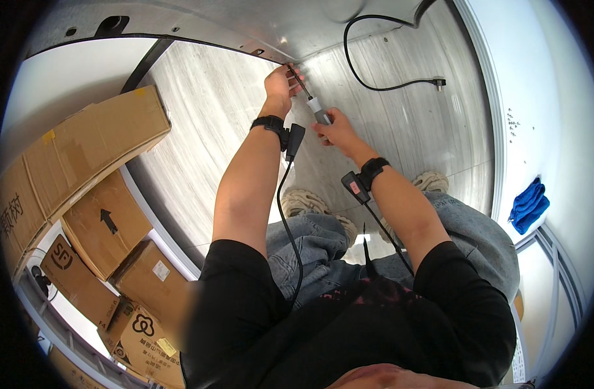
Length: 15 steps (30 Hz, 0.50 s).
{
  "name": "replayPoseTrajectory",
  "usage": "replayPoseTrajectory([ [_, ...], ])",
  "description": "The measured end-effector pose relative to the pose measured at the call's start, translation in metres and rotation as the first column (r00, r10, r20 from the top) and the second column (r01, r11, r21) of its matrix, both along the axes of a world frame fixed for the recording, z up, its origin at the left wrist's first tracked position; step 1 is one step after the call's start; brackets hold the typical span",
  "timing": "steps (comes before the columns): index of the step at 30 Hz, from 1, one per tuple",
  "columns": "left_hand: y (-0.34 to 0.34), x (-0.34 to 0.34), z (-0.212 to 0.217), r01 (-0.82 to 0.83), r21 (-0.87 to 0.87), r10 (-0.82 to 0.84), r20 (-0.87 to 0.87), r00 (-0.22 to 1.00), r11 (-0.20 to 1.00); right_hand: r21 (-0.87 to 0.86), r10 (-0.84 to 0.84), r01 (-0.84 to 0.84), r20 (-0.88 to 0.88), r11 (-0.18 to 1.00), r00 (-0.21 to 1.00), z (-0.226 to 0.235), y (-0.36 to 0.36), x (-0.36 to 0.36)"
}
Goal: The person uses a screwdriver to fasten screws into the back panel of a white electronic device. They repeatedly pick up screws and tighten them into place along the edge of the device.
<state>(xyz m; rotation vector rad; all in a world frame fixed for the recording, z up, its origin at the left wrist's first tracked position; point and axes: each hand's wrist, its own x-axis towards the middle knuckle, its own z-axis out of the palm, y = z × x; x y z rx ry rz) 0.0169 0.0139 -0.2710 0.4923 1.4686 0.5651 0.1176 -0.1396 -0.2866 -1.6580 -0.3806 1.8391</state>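
Note:
My right hand (337,129) grips the grey handle of a screwdriver (322,115). Its dark shaft slants up and to the left, to the lower edge of a large metal panel (297,32). At that edge my left hand (281,84) is curled about the tip end of the shaft, with fingers showing behind it. Whether a screw sits at the tip is too small to make out. Each wrist wears a black strap with a small black box and a cable.
Cardboard boxes (96,149) are stacked at the left. A black power cable (350,61) with a plug loops over the light wood-look floor (401,149) at the upper right. A blue cloth (529,205) lies by the white wall (537,78). My shoes stand below my hands.

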Motion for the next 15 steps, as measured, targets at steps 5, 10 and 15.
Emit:
replayPoseTrajectory([
  [5, -0.004, 0.002, -0.003, -0.008, 0.036, 0.01, -0.053, 0.999, 0.999, 0.033, -0.016, 0.014, 0.068, 0.999, 0.998, 0.008, 0.002, -0.006],
  [10, -0.007, 0.005, -0.001, -0.03, 0.034, 0.032, -0.061, 0.998, 0.999, 0.065, -0.029, 0.024, 0.081, 0.998, 0.996, -0.003, -0.004, -0.009],
  [15, -0.015, 0.007, -0.003, 0.0, -0.013, -0.001, -0.062, 0.998, 1.0, 0.041, -0.057, 0.053, 0.105, 0.998, 0.993, -0.006, -0.018, -0.001],
])
